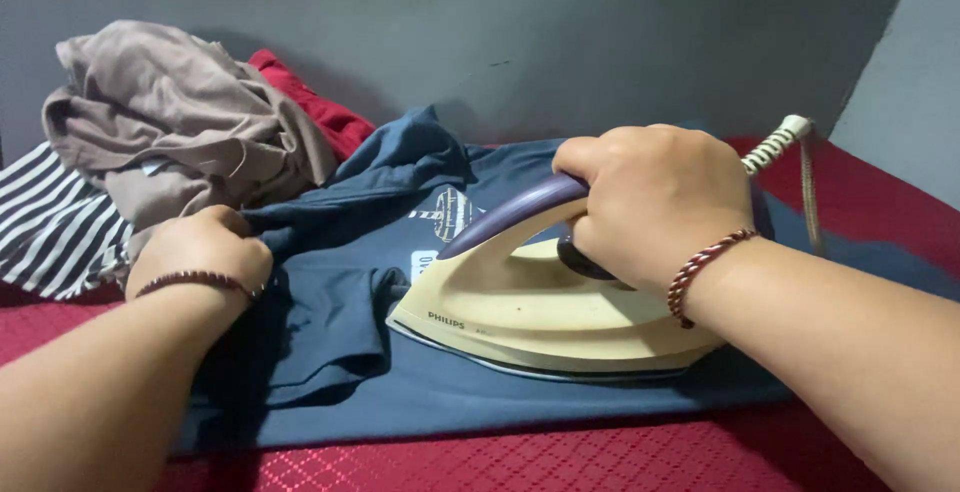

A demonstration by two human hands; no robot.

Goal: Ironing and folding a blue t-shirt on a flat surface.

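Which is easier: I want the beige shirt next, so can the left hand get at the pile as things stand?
Probably yes. The left hand grips the blue shirt right beside the beige shirt, with nothing between them; it would only have to let go first.

The room is dim, with soft, even light that seems to come from above and in front. The grey wall (600, 22) falls into shadow toward the corners. A dark shadow lies under the iron (520, 317). Forearms at the lower edges look slightly soft; no glare shows.
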